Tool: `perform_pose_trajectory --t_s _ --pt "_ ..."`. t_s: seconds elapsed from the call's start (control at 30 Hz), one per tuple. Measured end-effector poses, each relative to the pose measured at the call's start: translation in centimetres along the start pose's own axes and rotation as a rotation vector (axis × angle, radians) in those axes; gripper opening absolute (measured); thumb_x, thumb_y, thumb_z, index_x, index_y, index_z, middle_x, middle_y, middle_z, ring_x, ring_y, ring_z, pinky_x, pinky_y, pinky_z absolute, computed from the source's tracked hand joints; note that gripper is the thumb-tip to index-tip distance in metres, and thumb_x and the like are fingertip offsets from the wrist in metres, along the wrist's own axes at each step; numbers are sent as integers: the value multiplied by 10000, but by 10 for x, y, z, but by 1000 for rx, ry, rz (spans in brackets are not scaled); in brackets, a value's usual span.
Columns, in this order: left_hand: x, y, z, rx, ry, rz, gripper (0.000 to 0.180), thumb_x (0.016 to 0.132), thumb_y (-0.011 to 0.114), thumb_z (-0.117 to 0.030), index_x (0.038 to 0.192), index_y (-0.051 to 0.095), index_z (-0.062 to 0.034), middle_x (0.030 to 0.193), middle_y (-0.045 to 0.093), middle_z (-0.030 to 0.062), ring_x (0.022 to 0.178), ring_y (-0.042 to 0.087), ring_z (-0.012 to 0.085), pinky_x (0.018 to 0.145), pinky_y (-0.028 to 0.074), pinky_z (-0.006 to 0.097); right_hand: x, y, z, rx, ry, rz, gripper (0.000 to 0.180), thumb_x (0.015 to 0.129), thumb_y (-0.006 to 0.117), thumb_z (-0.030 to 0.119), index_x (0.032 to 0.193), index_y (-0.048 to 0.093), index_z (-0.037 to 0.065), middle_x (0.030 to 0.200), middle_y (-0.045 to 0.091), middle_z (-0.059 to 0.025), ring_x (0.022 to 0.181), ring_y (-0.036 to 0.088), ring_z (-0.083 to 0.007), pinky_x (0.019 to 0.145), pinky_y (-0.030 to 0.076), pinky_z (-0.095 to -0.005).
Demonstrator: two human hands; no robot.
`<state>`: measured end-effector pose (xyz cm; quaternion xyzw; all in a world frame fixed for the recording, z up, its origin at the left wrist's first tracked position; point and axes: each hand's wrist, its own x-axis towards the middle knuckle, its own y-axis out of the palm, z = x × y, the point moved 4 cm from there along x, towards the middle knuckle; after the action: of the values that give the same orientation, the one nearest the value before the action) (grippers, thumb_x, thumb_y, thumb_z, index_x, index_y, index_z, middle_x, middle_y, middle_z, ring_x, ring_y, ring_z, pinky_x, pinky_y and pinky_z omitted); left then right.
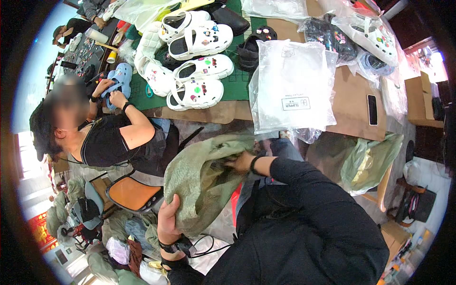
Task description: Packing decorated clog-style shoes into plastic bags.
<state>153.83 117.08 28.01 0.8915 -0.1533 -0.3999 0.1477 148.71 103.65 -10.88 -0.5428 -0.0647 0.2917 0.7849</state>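
A pale green woven sack (194, 175) hangs slack between my two hands, below the table's front edge. My left hand (168, 216) grips its lower left side, thumb uppermost against the fabric. At the sack's shadowed mouth is my right hand (243, 163), its fingers reaching into the folds. The fingertips are lost in shade, so whether they pinch anything does not show. What the sack holds is hidden too. Just beyond my right hand, a stack of clear plastic bags (294, 85) lies on the table and overhangs its edge.
White clogs with colourful charms (199, 92) crowd the green mat (237, 90). A phone (373, 110) lies at the table's right. To my left a co-worker (109, 137) handles a blue clog (122, 78). An orange-seated chair (133, 193) and another green sack (368, 166) flank me.
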Motion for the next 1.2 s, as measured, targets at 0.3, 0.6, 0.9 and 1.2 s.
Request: perform_pose_trajectory --t_s 0.3,0.6,0.9,1.2 --pt "1 -54 21 145 -153 -117 358 901 503 -183 1204 449 0 1079 578 90 924 596 191 771 492 318 -135 -75 -56 160 377 358 624 806 486 521 1231 382 76 988 596 -169 919 569 -327 811 364 -533" --pt "15 -75 30 626 -467 173 326 921 477 -193 1192 476 -13 1028 572 4 879 542 115 802 435 259 -49 -215 16 61 -96 -580 586 611 697 169 1155 482 131 1270 415 -103 1241 292 -319 1034 192 -530" --pt "105 -116 -1 526 -286 156 365 911 489 -232 1179 490 14 1044 601 70 878 597 158 752 485 279 -98 -193 -5 802 196 -248 276 736 502 39 1006 547 62 830 575 -235 831 547 -408 709 428 -455" --pt "206 -50 30 1692 876 15 437 780 590 -153 1188 480 -40 1185 490 171 1090 461 348 912 362 413 -48 -164 -35 1245 288 -242 242 844 498 137 1048 560 23 859 640 -131 800 588 -198 751 442 -327"
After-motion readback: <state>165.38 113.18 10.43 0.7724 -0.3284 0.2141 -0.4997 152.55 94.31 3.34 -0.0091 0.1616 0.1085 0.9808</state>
